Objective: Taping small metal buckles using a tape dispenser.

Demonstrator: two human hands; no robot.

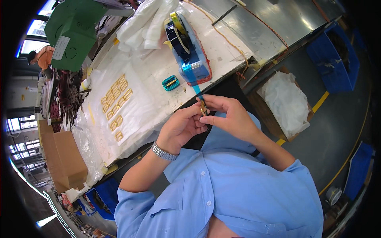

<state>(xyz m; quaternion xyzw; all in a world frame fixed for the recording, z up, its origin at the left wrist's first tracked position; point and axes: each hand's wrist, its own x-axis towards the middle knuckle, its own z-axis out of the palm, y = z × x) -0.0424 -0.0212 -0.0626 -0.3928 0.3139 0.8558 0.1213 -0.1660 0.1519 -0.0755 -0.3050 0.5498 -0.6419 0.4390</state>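
Close to the table's front edge, my left hand [183, 129] and my right hand [232, 115] pinch a small gold metal buckle [203, 108] between their fingertips. A strip of blue tape [195, 87] runs from the blue tape dispenser [200, 59] down to the buckle. The dispenser carries a dark roll and a yellow roll. Left of it lies a buckle wrapped in teal film [170, 83]. Farther left, several bare gold buckles [117, 99] are laid in rows on a white sheet. My fingers partly cover the held buckle.
White foam wrap [147, 23] is heaped at the table's back. A green machine housing [75, 33] stands at far left, a person in orange [44, 57] beyond it. At right, a carton lined with white plastic [287, 105] and a blue bin [333, 57] are on the floor.
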